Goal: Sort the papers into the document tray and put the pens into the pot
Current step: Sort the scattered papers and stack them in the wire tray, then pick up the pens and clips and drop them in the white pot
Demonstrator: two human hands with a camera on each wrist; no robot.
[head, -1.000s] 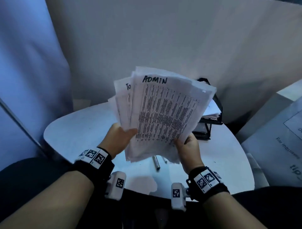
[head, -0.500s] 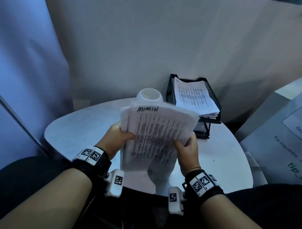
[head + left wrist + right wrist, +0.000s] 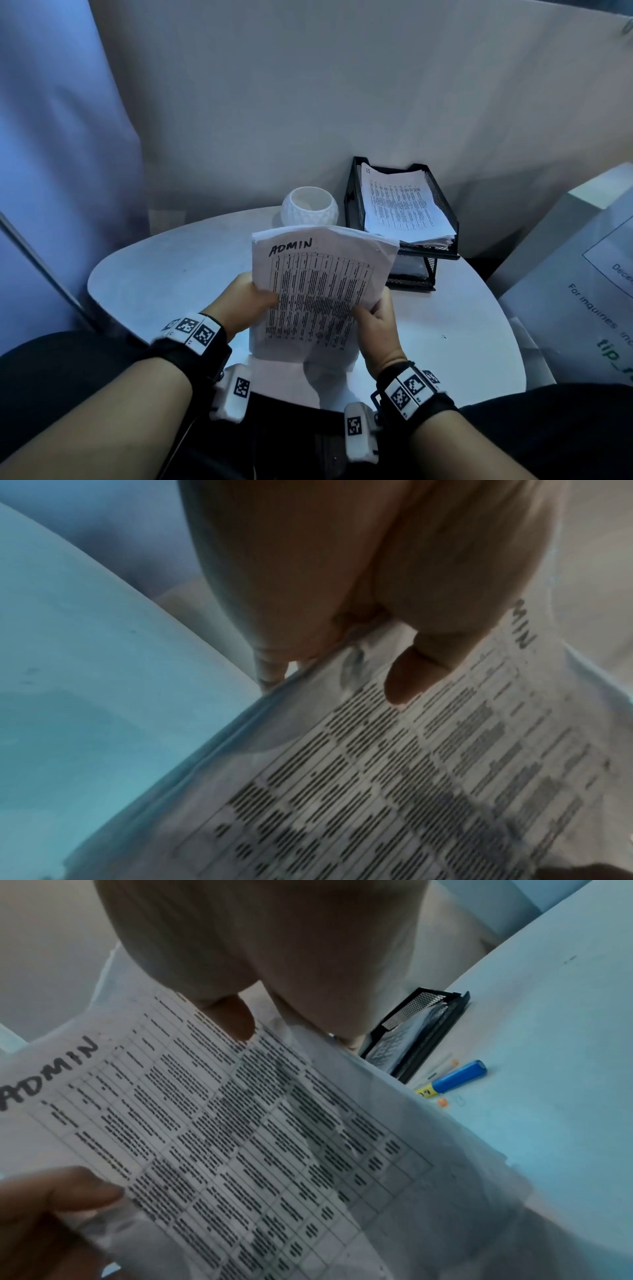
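Observation:
Both hands hold a stack of printed papers [image 3: 318,294] upright over the round white table [image 3: 164,270]; the top sheet is headed ADMIN. My left hand [image 3: 246,301] grips the stack's left edge, thumb on the front [image 3: 407,680]. My right hand [image 3: 380,325] grips the right edge, thumb on the print [image 3: 236,1020]. Behind stands a black mesh document tray [image 3: 352,202] with papers in its top tier. A white round pot [image 3: 310,207] sits to its left. In the right wrist view a blue marker [image 3: 455,1080] and a white pen [image 3: 441,1066] lie beside the tray [image 3: 421,1031].
A pale wall curves behind the table. A grey box with printed text [image 3: 582,291] stands at the right. A small orange cap [image 3: 442,1102] and a paper clip [image 3: 460,1100] lie near the marker. Dark trousers fill the near edge.
The fanned papers have been squared into one stack and lowered toward the table, uncovering the pot and the tray behind.

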